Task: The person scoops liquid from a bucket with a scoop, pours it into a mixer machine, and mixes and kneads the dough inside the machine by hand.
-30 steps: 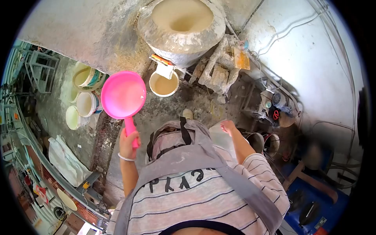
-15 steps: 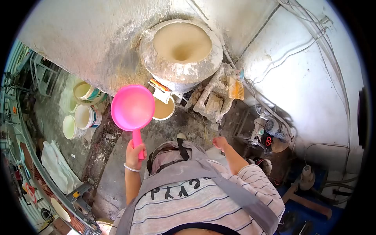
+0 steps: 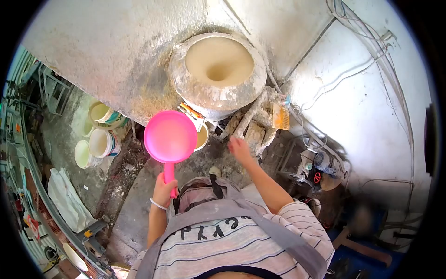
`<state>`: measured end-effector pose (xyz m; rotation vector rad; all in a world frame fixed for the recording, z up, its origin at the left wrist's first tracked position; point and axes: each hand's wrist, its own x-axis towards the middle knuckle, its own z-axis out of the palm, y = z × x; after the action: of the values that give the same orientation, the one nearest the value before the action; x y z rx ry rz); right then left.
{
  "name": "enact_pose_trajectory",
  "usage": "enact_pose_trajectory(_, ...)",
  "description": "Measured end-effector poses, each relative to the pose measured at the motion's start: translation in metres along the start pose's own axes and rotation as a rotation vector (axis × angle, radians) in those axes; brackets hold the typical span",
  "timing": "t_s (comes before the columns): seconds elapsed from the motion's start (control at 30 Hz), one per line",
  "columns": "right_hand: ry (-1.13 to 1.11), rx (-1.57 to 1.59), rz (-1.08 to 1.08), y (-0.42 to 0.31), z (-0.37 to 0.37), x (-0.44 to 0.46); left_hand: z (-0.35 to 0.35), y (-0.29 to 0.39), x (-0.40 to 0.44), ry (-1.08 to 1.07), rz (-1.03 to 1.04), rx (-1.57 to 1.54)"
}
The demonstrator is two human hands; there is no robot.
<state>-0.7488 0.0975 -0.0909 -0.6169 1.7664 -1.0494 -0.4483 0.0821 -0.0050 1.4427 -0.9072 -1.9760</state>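
Note:
My left hand [image 3: 164, 190] is closed around the handle of a pink plastic dipper [image 3: 170, 136]. The dipper's round bowl faces up; whether liquid lies in it I cannot tell. My right hand [image 3: 240, 150] reaches forward with nothing visible in it, its fingers loosely apart and a little blurred. Just past it is the crusted frame beneath a round tub [image 3: 179, 76]. Inside the tub, beige liquid [image 3: 197, 63] swirls around a deep hollow. A bucket of similar liquid [image 3: 202, 136] stands below the tub, partly hidden by the dipper.
Several white buckets [image 3: 100, 142] stand on the floor at left, near a white sack [image 3: 67, 200]. An orange-yellow piece [image 3: 280, 116] sits on the crusted frame. To the right are a motor [image 3: 321, 160] and cables along the wall. A painted wall rises behind the tub.
My right hand has moved forward and left, from beside my body toward the crusted frame. The dipper in my left hand has shifted slightly right and covers more of the bucket.

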Motion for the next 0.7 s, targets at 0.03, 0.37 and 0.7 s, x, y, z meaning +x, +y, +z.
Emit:
enact_pose_trajectory(0.03,-0.148,-0.167,-0.195,-0.046,0.018,0.0,0.002,0.002,0.002,-0.011,-0.006,-0.001)
enact_pose_trajectory(0.37,-0.61,-1.19,-0.649,-0.073,0.135,0.12,0.05,0.014,0.03,-0.045,0.002,-0.053)
enact_pose_trajectory(0.7,-1.507,0.561,0.196,-0.167,0.097,0.219,0.073,0.02,0.061,-0.025,0.033,-0.122)
